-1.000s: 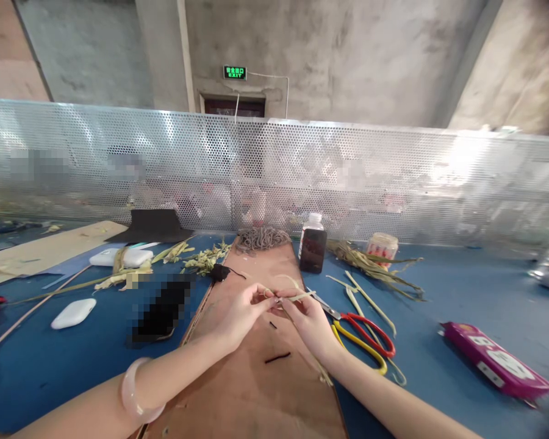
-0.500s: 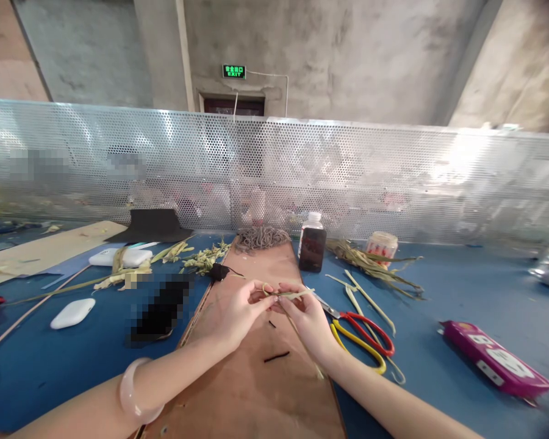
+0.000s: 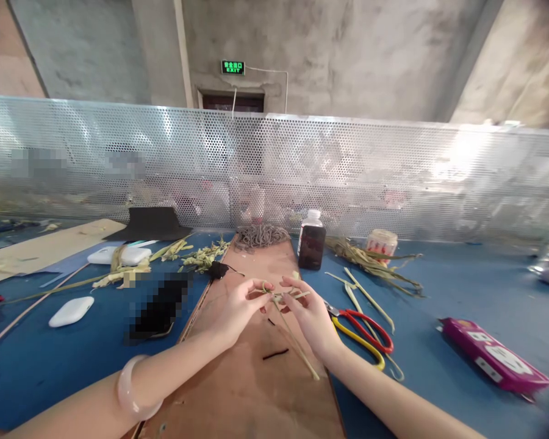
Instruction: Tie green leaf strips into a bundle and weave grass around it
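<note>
Over the brown board (image 3: 238, 378), my left hand (image 3: 244, 308) pinches a small looped piece of pale green straw (image 3: 277, 297) between thumb and fingers. My right hand (image 3: 305, 311) holds the same straw from the other side, its thumb and fingers around a short flat end. One long strand (image 3: 302, 353) hangs from between the hands toward the lower right, over the board. Below the hands, two short black bits (image 3: 275, 354) lie on the board. Scissors with red and yellow handles (image 3: 366, 332) rest just right of my right hand.
Gray cord (image 3: 261, 236) is heaped at the board's far end, beside a dark bottle (image 3: 312, 241). Dried straw (image 3: 375, 262) and a jar (image 3: 382, 244) stand back right. A purple pouch (image 3: 494, 355) lies right; a white case (image 3: 71, 311) and dark phone (image 3: 160, 308) lie left.
My right hand's fingers have lifted and spread slightly apart from my left hand. More of the straw between the hands and the long hanging strand shows.
</note>
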A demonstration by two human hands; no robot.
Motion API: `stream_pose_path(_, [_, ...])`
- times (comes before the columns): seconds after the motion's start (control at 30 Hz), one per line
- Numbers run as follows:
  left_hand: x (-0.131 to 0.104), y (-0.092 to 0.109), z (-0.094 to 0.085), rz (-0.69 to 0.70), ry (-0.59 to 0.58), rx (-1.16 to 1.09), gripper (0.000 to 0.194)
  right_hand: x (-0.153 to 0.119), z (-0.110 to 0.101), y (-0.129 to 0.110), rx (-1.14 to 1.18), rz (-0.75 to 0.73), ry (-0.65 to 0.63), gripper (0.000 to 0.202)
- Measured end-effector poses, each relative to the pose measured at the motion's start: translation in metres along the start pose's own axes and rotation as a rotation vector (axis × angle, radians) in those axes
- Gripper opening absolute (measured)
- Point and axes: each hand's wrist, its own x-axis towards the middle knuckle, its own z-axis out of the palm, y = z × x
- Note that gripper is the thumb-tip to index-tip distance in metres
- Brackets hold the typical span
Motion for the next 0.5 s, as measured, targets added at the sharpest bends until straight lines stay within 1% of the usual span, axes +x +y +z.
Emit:
stream_pose_path(0.13, [0.002, -0.004, -0.002, 0.009, -0.018, 0.004, 0.023, -0.001, 0.0, 0.0, -0.042, -0.019, 0.001, 0.039])
stream_pose_path(0.33, [0.004, -0.008, -0.003, 0.03, -0.021, -0.042, 0.023, -0.002, -0.003, -0.001, -0.154, -0.112, -0.005, 0.037])
stream_pose_path(0.5, [0.005, -0.011, -0.004, 0.028, -0.019, -0.052, 0.024, 0.003, -0.005, 0.008, -0.217, -0.097, -0.007, 0.042])
